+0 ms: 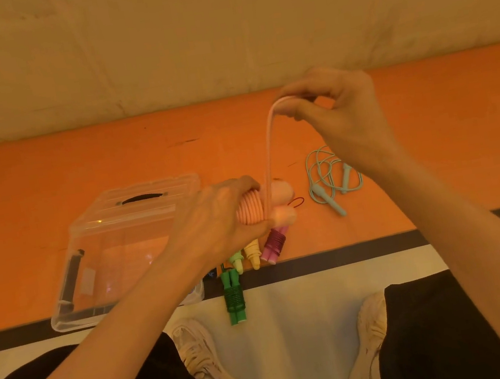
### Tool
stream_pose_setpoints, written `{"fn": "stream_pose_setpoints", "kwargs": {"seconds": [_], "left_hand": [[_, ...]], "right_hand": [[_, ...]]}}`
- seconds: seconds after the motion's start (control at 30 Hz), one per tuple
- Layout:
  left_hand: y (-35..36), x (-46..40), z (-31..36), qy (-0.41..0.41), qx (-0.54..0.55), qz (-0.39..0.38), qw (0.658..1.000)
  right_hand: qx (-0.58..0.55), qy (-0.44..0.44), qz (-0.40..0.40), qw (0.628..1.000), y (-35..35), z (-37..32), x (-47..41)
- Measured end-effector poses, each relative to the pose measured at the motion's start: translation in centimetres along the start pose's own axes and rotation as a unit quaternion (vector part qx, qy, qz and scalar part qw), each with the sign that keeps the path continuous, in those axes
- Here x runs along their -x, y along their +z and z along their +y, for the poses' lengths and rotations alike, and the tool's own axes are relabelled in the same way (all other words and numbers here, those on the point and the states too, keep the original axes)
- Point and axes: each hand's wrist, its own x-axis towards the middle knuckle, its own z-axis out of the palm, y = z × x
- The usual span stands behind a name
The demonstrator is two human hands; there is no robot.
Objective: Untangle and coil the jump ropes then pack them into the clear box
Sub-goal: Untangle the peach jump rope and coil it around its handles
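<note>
My left hand (223,216) grips the pink jump rope's handles (280,204), with several turns of pink cord (253,210) wound around them. A loop of the same cord rises to my right hand (334,111), which pinches its top end. On the orange mat lie a coiled magenta rope (274,244), a yellow one (253,255), a light green one (237,261) and a dark green one (234,298). A loose teal rope (330,180) lies tangled to the right. The clear box (115,254) stands at the left with its lid leaning behind it.
The orange mat (47,187) ends in a dark stripe (334,262) near me, then white floor. My knees and pale shoes (203,365) are at the bottom. A beige wall rises behind the mat.
</note>
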Motion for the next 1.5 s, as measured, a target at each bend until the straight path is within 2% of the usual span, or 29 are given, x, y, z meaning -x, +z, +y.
{"fn": "stream_pose_setpoints", "kwargs": {"seconds": [0.4, 0.57, 0.73, 0.93, 1.2, 1.33, 1.5], "left_hand": [[-0.9, 0.8, 1.4, 0.037, 0.01, -0.036, 0.999], [-0.9, 1.2, 1.5, 0.057, 0.011, 0.024, 0.998], [-0.5, 1.3, 1.5, 0.131, 0.016, 0.023, 0.991], [-0.2, 1.0, 1.4, 0.152, 0.05, 0.083, 0.984], [-1.1, 1.5, 1.0, 0.029, 0.191, 0.12, 0.974], [-1.3, 0.8, 0.3, -0.057, 0.235, 0.154, 0.958], [-0.8, 0.5, -0.9, -0.121, 0.233, 0.168, 0.95]], "right_hand": [[-0.007, 0.113, -0.032, 0.993, 1.0, 2.7, 0.1], [-0.001, 0.15, -0.036, 0.988, 0.8, 3.3, 0.1], [0.01, 0.167, -0.071, 0.983, 0.8, 3.5, 0.4], [0.019, 0.204, -0.12, 0.971, 0.9, 4.1, 1.0], [0.018, 0.257, -0.136, 0.957, -0.3, 3.7, 1.9], [0.037, 0.279, -0.216, 0.935, 0.1, 2.8, 2.7], [-0.004, 0.236, -0.338, 0.911, 0.7, 1.5, 4.2]]}}
